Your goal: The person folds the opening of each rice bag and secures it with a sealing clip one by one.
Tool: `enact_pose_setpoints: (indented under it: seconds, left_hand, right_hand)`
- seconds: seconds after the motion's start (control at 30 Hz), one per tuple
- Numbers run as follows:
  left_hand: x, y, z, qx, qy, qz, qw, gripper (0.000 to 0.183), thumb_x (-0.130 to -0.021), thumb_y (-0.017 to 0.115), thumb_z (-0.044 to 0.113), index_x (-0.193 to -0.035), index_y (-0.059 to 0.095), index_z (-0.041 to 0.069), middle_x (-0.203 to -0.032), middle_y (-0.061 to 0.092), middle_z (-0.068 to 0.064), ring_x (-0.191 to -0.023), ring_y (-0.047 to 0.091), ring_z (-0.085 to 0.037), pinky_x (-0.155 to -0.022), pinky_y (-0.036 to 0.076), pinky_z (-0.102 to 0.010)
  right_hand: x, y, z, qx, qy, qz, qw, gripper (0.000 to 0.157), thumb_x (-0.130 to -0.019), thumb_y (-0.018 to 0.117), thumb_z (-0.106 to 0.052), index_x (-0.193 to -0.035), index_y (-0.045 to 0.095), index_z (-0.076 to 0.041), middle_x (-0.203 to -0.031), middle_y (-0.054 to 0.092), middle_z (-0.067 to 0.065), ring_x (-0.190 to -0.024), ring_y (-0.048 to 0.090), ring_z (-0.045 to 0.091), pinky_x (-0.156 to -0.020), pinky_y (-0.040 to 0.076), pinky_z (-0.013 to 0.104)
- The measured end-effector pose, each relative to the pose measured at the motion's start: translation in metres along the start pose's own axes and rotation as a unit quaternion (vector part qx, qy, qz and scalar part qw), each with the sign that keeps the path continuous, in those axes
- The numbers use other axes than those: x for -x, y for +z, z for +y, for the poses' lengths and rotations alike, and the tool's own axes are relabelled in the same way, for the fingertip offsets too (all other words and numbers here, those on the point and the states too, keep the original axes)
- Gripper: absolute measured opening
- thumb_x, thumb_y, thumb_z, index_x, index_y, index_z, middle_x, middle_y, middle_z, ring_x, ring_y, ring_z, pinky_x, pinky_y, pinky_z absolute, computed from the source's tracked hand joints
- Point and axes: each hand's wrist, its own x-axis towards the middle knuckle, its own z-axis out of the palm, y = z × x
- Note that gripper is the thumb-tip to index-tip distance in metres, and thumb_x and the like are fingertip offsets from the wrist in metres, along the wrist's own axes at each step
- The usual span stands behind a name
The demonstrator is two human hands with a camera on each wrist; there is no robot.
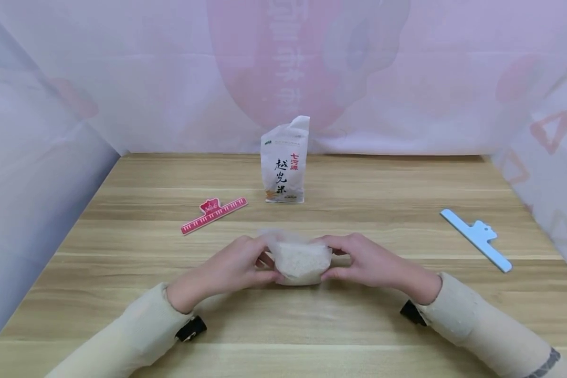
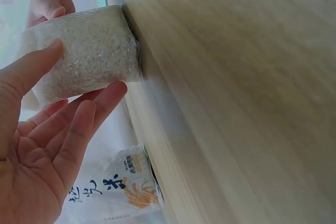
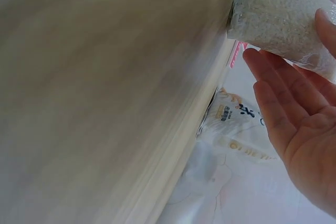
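Note:
A clear plastic bag of rice (image 1: 303, 264) sits on the table in front of the person, its upper part standing up loosely. From its left side the left hand (image 1: 243, 262) grips it. In the left wrist view the thumb of that left hand (image 2: 52, 135) lies on one face of the bag (image 2: 92, 56) and the fingers are on the other. Across from it, the right hand (image 1: 366, 260) holds the right side in the same way. The right wrist view shows this right hand (image 3: 299, 108) with the thumb against the rice bag (image 3: 286, 19).
Behind the hands stands a white rice package (image 1: 285, 163) with black and red lettering. To the left lies a red clip (image 1: 214, 214) with a piano-key pattern; a light blue clip (image 1: 477, 239) lies to the right. Printed cloth walls (image 1: 170, 94) border the wooden table (image 1: 302, 325).

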Motion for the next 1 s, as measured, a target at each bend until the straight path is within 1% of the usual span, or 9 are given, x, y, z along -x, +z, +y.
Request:
enact_pose_setpoints:
  seconds: [0.17,0.3,0.6,0.8,0.9,1.0]
  left_hand:
    - [-0.007,0.003,0.002,0.004,0.003,-0.003,1.0000,0.051,-0.085,0.080,0.019,-0.129,0.055,0.009,-0.113,0.073,-0.007,-0.091,0.073,-0.010,-0.077,0.057,-0.018]
    - [-0.013,0.006,0.005,0.004,0.014,-0.003,0.9999,0.051,-0.085,0.080,0.017,-0.128,0.055,0.009,-0.112,0.073,-0.007,-0.091,0.074,-0.012,-0.077,0.057,-0.017]
    - [-0.026,0.010,0.010,0.007,0.016,-0.010,0.9998,0.049,-0.086,0.079,0.016,-0.129,0.056,0.010,-0.110,0.074,-0.008,-0.090,0.073,-0.011,-0.078,0.057,-0.018]
    - [-0.033,0.012,0.012,0.017,0.013,-0.019,0.9996,0.056,-0.085,0.079,0.016,-0.134,0.053,0.013,-0.108,0.073,-0.005,-0.089,0.073,-0.009,-0.077,0.057,-0.018]
    - [-0.037,0.013,0.013,0.017,0.014,-0.024,0.9995,0.055,-0.086,0.079,0.016,-0.134,0.052,0.013,-0.108,0.073,-0.006,-0.088,0.073,-0.009,-0.077,0.057,-0.017]
    - [-0.041,0.015,0.015,0.008,0.019,-0.027,0.9994,0.053,-0.086,0.078,0.016,-0.133,0.052,0.012,-0.110,0.073,-0.007,-0.088,0.073,-0.010,-0.077,0.057,-0.017]
  right_hand:
    - [0.005,-0.003,0.004,-0.011,0.004,0.002,1.000,0.053,-0.086,0.078,-0.032,-0.134,0.059,-0.017,-0.121,0.070,-0.006,-0.109,0.065,0.006,-0.092,0.056,0.031]
    - [0.010,-0.007,0.007,-0.019,0.009,0.003,1.000,0.053,-0.086,0.077,-0.031,-0.134,0.059,-0.016,-0.121,0.070,-0.004,-0.106,0.065,0.007,-0.089,0.057,0.029]
    - [0.021,-0.015,0.013,-0.029,0.013,0.007,0.999,0.054,-0.087,0.076,-0.030,-0.135,0.058,-0.014,-0.125,0.068,-0.001,-0.110,0.062,0.006,-0.091,0.057,0.032]
    - [0.028,-0.017,0.020,-0.036,0.019,0.016,0.999,0.054,-0.088,0.075,-0.031,-0.135,0.058,-0.013,-0.125,0.068,0.000,-0.110,0.062,0.005,-0.091,0.057,0.032]
    - [0.031,-0.019,0.023,-0.036,0.020,0.020,0.999,0.053,-0.087,0.076,-0.030,-0.133,0.059,-0.013,-0.125,0.068,0.000,-0.109,0.062,0.004,-0.090,0.058,0.031]
    - [0.035,-0.021,0.026,-0.031,0.019,0.026,0.999,0.050,-0.086,0.078,-0.028,-0.131,0.061,-0.014,-0.122,0.069,-0.001,-0.107,0.062,0.003,-0.089,0.058,0.031]
